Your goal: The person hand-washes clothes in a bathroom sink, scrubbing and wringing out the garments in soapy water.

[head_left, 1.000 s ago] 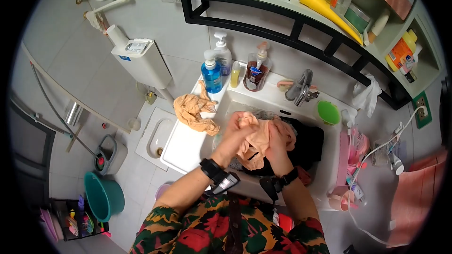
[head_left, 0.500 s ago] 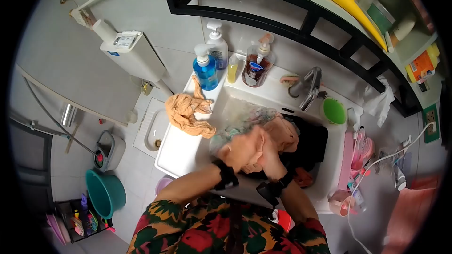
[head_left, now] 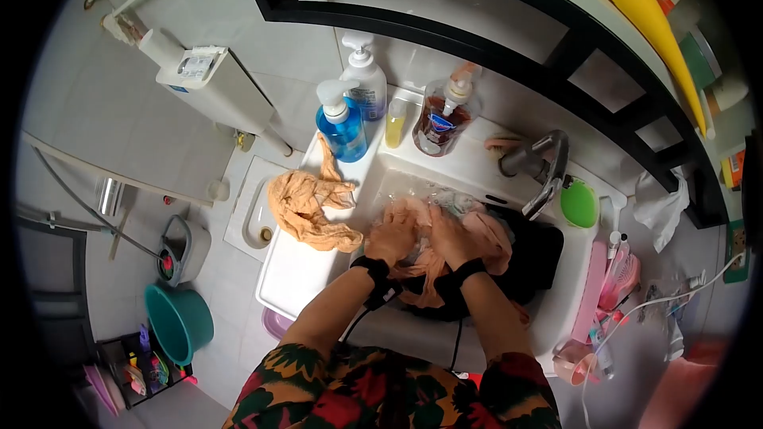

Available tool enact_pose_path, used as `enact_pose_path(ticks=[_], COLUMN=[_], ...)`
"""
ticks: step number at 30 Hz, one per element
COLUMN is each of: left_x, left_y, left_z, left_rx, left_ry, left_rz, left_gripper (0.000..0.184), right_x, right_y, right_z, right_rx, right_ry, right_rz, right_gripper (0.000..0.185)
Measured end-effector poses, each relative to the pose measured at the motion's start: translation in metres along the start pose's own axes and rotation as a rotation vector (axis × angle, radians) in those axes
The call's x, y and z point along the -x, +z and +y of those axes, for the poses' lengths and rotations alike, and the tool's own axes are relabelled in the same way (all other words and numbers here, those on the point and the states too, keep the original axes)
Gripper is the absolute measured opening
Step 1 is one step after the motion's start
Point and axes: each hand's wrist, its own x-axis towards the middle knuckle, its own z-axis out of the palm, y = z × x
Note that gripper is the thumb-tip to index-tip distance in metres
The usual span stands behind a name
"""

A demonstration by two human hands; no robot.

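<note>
Both hands are down in the white sink (head_left: 575, 270), on a wet peach garment (head_left: 486, 240) in soapy water (head_left: 397, 184). My left hand (head_left: 392, 236) grips the garment on the left, knuckles up, with its fingertips hidden in cloth and water. Close beside it, my right hand (head_left: 451, 238) is closed on the same garment, fingers pointing down into the water. Folds of the garment show between and below the hands. Black cloth (head_left: 539, 250) lies in the sink to the right, and pale green cloth (head_left: 455, 202) floats behind my hands.
An orange cloth (head_left: 306, 210) lies on the sink's left ledge. Behind it stand a blue pump bottle (head_left: 342, 131), a white pump bottle (head_left: 366, 83) and a brown soap bottle (head_left: 442, 123). The faucet (head_left: 548, 171) overhangs the back right, near a green cup (head_left: 579, 205).
My hands were pressed together over the garment, blurred by motion. They are now apart side by side and farther back, lower in the water. The view has shifted slightly.
</note>
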Motion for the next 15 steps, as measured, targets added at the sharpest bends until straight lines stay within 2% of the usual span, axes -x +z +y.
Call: enact_pose_path(ticks=[2,3,4,5,6,7,8,9,10,11,12,13,14,15], left_x=[-0.002,-0.003,-0.004,-0.006,-0.006,-0.006,-0.006,-0.012,-0.017,-0.023,-0.026,-0.007,0.003,0.010], left_y=[-0.010,-0.011,-0.011,-0.012,-0.015,-0.019,-0.021,-0.011,-0.007,-0.006,-0.007,-0.018,-0.026,-0.031], left_z=[0.002,0.000,-0.003,-0.006,-0.008,-0.010,-0.010,-0.013,-0.019,-0.028,-0.031,-0.019,-0.012,-0.007], left_rx=[-0.005,-0.005,0.297,0.599,0.600,0.546,0.492,0.449,0.449,0.464,0.476,0.854,0.852,1.127], left_ry=[-0.030,-0.029,-0.069,-0.106,-0.105,0.036,0.176,0.249,0.253,0.324,0.397,0.186,0.195,0.105], left_rz=[-0.184,-0.181,-0.091,0.000,-0.002,0.085,0.175,0.284,0.285,0.192,0.099,0.128,0.125,0.095], left_gripper=[0.046,0.046,0.045,0.045,0.045,0.046,0.048,0.039,0.039,0.030,0.021,0.010,0.010,0.009], right_x=[-0.001,-0.002,-0.001,0.000,0.005,0.011,0.017,0.020,0.026,0.034,0.037,0.041,0.046,0.048], right_y=[-0.012,-0.019,-0.017,-0.013,-0.012,-0.011,-0.011,-0.013,-0.021,-0.031,-0.034,-0.036,-0.037,-0.032], right_z=[-0.008,-0.012,-0.008,0.002,0.007,0.011,0.015,0.016,0.010,0.004,0.007,0.013,0.018,0.016], right_rx=[-0.011,-0.023,-0.022,-0.196,-0.368,-0.367,-0.643,-0.918,-1.195,-1.405,-1.404,-1.564,-1.726,-1.729], right_ry=[0.066,0.133,0.133,0.125,0.117,0.123,0.079,0.029,-0.024,0.065,0.063,0.092,0.122,0.120], right_rz=[-0.073,-0.138,-0.134,-0.077,-0.023,-0.026,0.008,0.047,0.088,0.022,0.034,0.004,-0.030,-0.021], right_gripper=[0.035,0.031,0.031,0.027,0.023,0.023,0.022,0.021,0.020,0.020,0.020,0.020,0.020,0.020])
